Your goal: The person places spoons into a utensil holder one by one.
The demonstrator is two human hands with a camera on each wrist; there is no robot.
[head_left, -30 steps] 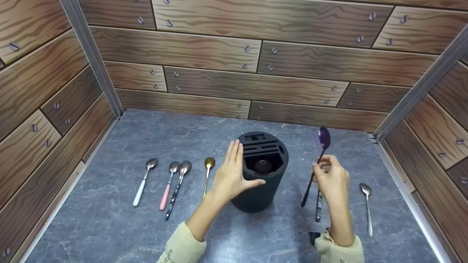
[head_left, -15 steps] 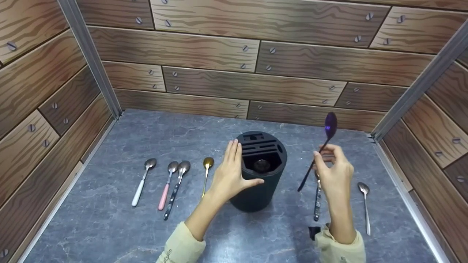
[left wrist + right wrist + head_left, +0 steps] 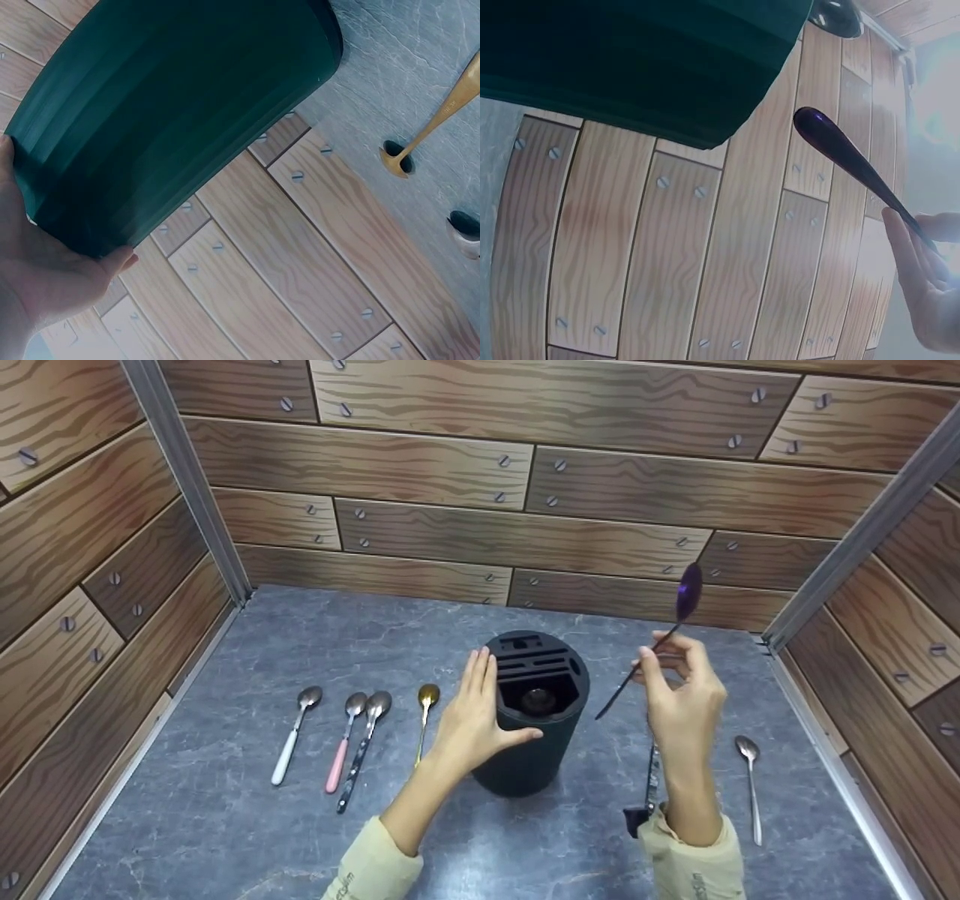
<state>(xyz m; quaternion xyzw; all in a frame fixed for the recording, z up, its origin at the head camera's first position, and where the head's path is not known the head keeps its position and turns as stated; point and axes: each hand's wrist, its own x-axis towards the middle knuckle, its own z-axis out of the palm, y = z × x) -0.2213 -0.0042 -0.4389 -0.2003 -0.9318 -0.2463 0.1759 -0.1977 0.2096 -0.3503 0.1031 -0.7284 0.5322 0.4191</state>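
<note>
Purple spoon [image 3: 688,594] higher, apparently more aslant

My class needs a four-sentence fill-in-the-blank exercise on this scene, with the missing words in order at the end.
1. The right hand holds a dark-handled spoon whose bowl is colored ____.
2. The left hand touches the dark holder, its ____ spread apart from the fingers.
3. In the head view, the farthest-left spoon has a ____ handle.
4. Just right of it, the next spoon has a ____ handle.

Missing words: purple; thumb; white; pink.

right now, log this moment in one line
left hand: touches dark holder; right hand: pinches purple spoon, bowl up, clear of holder; pink-handled spoon: on table
</note>
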